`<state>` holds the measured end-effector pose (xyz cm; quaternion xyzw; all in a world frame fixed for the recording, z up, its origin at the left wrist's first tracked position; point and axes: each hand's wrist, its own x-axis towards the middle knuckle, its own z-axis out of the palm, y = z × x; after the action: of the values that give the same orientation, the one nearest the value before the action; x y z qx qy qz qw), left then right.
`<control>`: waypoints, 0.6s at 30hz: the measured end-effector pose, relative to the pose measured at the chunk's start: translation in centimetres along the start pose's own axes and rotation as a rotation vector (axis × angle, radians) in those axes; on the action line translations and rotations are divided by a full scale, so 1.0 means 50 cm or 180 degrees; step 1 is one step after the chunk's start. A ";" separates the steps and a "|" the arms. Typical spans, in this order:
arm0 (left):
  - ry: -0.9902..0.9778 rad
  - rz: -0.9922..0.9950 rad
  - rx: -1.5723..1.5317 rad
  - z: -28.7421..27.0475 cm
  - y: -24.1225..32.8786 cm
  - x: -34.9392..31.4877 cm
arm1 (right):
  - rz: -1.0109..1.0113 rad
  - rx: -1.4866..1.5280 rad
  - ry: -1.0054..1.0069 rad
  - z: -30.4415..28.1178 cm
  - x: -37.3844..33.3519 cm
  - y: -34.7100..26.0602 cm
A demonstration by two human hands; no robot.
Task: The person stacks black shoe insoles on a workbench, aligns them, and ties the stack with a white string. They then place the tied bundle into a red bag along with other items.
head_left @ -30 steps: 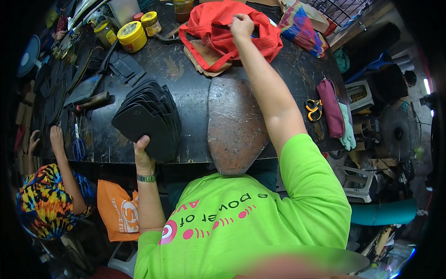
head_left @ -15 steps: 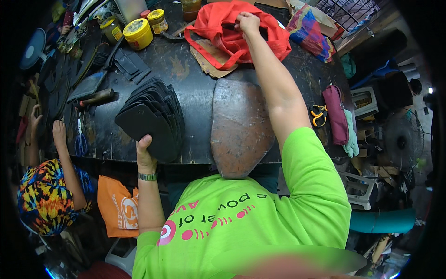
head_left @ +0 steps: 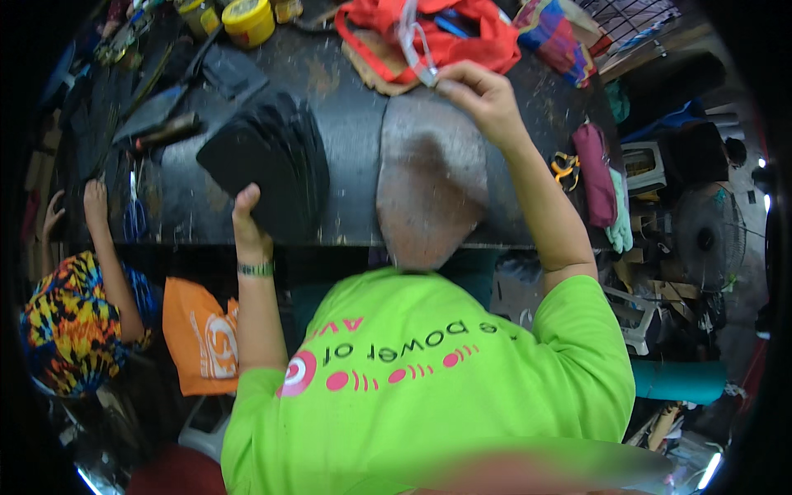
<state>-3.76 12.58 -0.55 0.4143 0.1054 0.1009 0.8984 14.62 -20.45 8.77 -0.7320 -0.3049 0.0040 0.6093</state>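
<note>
My left hand (head_left: 251, 221) grips the near edge of a thick stack of black flat pieces (head_left: 272, 157) with rounded outlines, the thumb on top and the other fingers hidden beneath. In front of the red cloth bag (head_left: 491, 49), my right hand (head_left: 487, 101) pinches the lower end of a whitish, see-through strip (head_left: 410, 40). What exactly the strip is cannot be made out. It hangs over the bag's opening, where something blue shows. Below my right hand lies a worn brown board (head_left: 429, 186), its pointed end reaching past the table edge towards me.
At left, a co-worker's hand (head_left: 96, 202) rests by blue-handled scissors (head_left: 134, 216). Yellow-lidded jars (head_left: 247, 23) and black scraps (head_left: 231, 70) lie at the back left. Orange-handled scissors (head_left: 566, 171) and a maroon pouch (head_left: 594, 173) sit on the right. An orange bag (head_left: 198, 338) hangs below the table.
My right hand has come out of the red bag towards me, drawing the whitish strip with it. The view has shifted. My left hand still grips the stack.
</note>
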 end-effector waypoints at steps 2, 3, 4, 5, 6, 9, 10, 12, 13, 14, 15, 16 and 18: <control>-0.0093 -0.0026 -0.0113 -0.012 -0.002 0.000 | -0.0508 -0.1504 -0.0918 0.032 -0.074 -0.010; -0.0182 0.0034 -0.0123 -0.016 -0.004 0.002 | -0.0545 -0.1704 -0.0992 0.050 -0.103 -0.010; -0.0178 0.0111 -0.0057 -0.020 -0.005 0.000 | -0.0616 -0.1898 -0.1054 0.066 -0.129 -0.009; -0.0307 0.0018 -0.0311 -0.022 -0.009 -0.004 | -0.0599 -0.2149 -0.1145 0.074 -0.150 -0.009; -0.0316 -0.0045 -0.0486 -0.021 -0.016 -0.009 | -0.0677 -0.2110 -0.1088 0.075 -0.164 -0.009; -0.0600 -0.0341 -0.1261 -0.011 -0.031 -0.029 | -0.0669 -0.2125 -0.1056 0.070 -0.185 -0.020; -0.0744 -0.0455 -0.1558 -0.006 -0.034 -0.035 | -0.0674 -0.2160 -0.1057 0.064 -0.186 -0.026; -0.0827 -0.0391 -0.1529 0.005 -0.044 -0.052 | -0.0686 -0.2179 -0.0920 0.065 -0.182 -0.036; -0.0830 -0.0402 -0.1605 0.009 -0.048 -0.058 | -0.0689 -0.2169 -0.0776 0.069 -0.178 -0.039; -0.0720 -0.0424 -0.1698 0.010 -0.051 -0.065 | -0.0691 -0.2171 -0.0623 0.075 -0.172 -0.042; -0.1117 -0.0499 -0.2101 0.009 -0.052 -0.064 | -0.0711 -0.2057 -0.0591 0.084 -0.167 -0.042; -0.0991 -0.0567 -0.1993 0.004 -0.055 -0.068 | -0.0656 -0.1929 -0.0627 0.097 -0.165 -0.041; -0.1057 -0.0522 -0.1935 -0.013 -0.064 -0.072 | -0.0564 -0.1645 -0.0653 0.131 -0.160 -0.034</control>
<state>-7.11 10.06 -3.02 0.1290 -0.0440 -0.0136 0.9906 4.91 -18.12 5.69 -0.8292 -0.4186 -0.0530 0.3666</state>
